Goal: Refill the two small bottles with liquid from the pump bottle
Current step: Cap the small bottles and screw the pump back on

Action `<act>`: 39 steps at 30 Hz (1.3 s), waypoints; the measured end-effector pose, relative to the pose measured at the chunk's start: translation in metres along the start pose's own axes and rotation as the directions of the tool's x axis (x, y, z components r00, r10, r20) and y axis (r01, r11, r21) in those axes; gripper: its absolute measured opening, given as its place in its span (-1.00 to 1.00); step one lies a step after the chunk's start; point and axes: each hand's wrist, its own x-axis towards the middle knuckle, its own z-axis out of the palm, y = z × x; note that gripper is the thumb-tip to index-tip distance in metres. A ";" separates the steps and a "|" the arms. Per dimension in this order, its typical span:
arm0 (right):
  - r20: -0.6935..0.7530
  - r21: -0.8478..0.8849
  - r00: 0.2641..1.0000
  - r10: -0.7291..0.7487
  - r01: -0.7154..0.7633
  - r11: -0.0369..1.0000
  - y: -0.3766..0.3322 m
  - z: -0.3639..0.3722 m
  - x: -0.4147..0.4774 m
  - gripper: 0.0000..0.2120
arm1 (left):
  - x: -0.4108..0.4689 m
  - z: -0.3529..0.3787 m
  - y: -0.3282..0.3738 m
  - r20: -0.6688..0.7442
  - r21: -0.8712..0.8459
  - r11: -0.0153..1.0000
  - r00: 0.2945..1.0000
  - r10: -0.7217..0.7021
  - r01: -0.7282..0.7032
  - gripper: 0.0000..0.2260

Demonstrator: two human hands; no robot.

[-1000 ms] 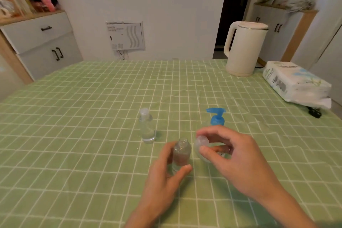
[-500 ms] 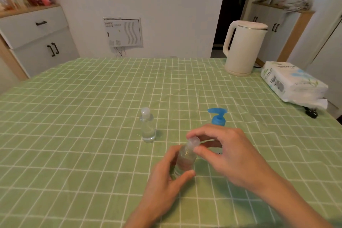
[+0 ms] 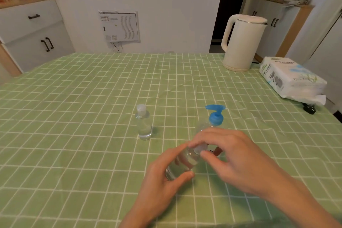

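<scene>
mid-table (image 3: 92,153), left hand (image 3: 161,181) grips bottle (image 3: 182,163) — right hand (image 3: 240,159) pinches cap (image 3: 200,148)

A green checked cloth (image 3: 88,94) covers the table. A cream kettle (image 3: 242,44) stands upright at the far right corner, handle to the left. Just beside it, along the right edge, a tissue pack (image 3: 290,79) lies flat, with a black plug (image 3: 309,109) at its near end. Beyond the far edge a white panel (image 3: 119,26) hangs on the wall, a grey cabinet (image 3: 33,35) stands at the left, and another cabinet (image 3: 277,27) stands right of a dark doorway (image 3: 231,5)
</scene>
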 end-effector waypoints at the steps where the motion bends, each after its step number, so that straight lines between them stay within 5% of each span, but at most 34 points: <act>1: -0.022 -0.005 0.999 0.032 -0.032 0.999 0.004 0.001 -0.001 -0.88 | -0.001 0.000 0.000 -0.005 -0.001 1.000 1.000 0.001 -0.001 -0.40; 7: 0.002 0.111 0.997 0.083 -0.082 0.990 0.012 -0.001 -0.013 -0.64 | -0.003 0.000 0.002 -0.079 -0.117 0.993 0.997 -0.020 0.011 -0.55; 10: -0.019 0.075 0.996 0.089 -0.087 0.993 0.015 0.000 -0.016 -0.85 | -0.004 -0.001 0.002 -0.086 -0.085 0.996 0.996 -0.011 0.004 -0.59; 14: -0.020 0.118 0.990 0.137 -0.134 0.984 0.016 0.002 -0.018 -0.60 | -0.004 -0.002 0.003 -0.074 -0.095 0.995 0.997 -0.009 0.002 -0.59; 18: -0.033 0.118 0.989 0.145 -0.140 0.983 0.016 0.005 -0.019 -0.78 | -0.005 -0.002 0.003 -0.083 -0.087 0.996 0.996 -0.010 0.003 -0.59; 21: -0.015 0.139 0.981 0.191 -0.187 0.972 0.014 0.006 -0.021 -0.63 | -0.006 -0.002 0.004 -0.077 -0.075 0.997 0.997 -0.015 0.009 -0.59; 31: -0.041 0.136 0.966 0.254 -0.246 0.960 0.013 0.008 -0.023 -0.80 | -0.006 -0.002 0.002 -0.090 -0.056 0.998 0.995 -0.034 0.029 -0.57; 34: -0.020 0.127 0.971 0.239 -0.234 0.964 0.011 0.008 -0.022 -0.63 | -0.006 -0.001 0.002 -0.092 -0.069 0.997 0.995 -0.034 0.027 -0.57; 37: -0.027 0.097 0.975 0.223 -0.219 0.971 0.012 0.011 -0.021 -0.78 | -0.006 -0.002 0.002 -0.085 -0.054 0.998 0.996 -0.025 0.021 -0.58; 39: -0.048 0.113 0.968 0.245 -0.238 0.965 0.014 0.011 -0.020 -0.69 | -0.006 -0.001 0.001 -0.062 -0.039 0.999 0.998 -0.014 0.011 -0.59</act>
